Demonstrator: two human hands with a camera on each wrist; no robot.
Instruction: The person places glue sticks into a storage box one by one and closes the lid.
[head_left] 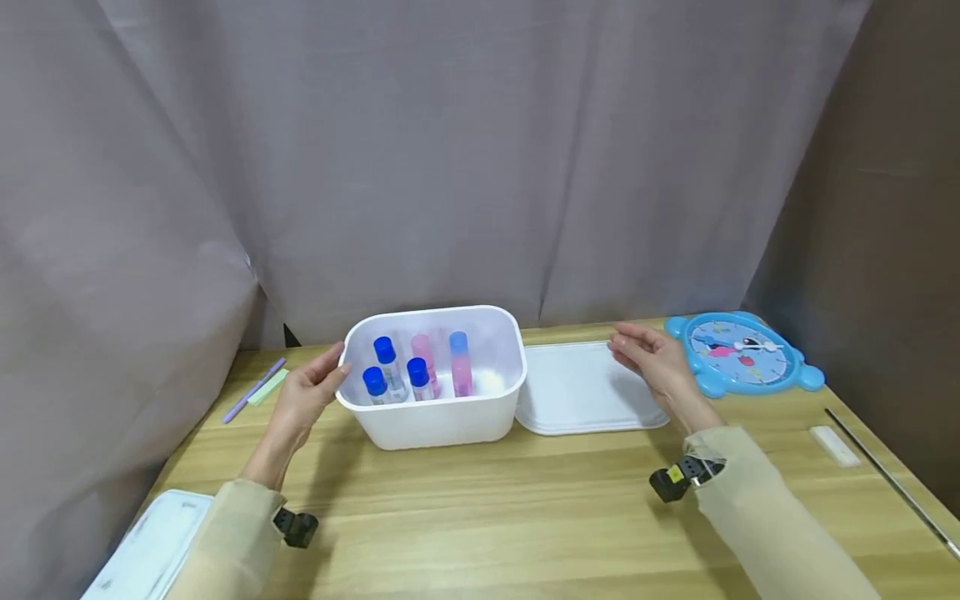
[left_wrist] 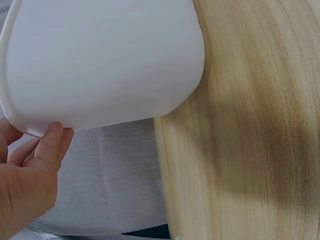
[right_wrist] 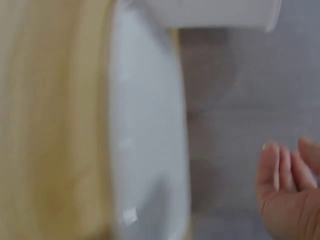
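Five capped tubes [head_left: 417,372], blue and pink, stand upright inside white rounded plastic bin [head_left: 438,421] at centre of wooden table [head_left: 525,508]. Left hand [head_left: 306,393] touches bin's left rim, fingers relaxed and loosely spread. Right hand [head_left: 651,358] hovers over flat white plastic lid [head_left: 577,392] just right of bin, fingers relaxed, holding nothing. Blue toy clock [head_left: 742,353] beyond lid.

sleeves: beige, long, both arms | wrists: small black camera units, right [head_left: 678,481] with yellow mark
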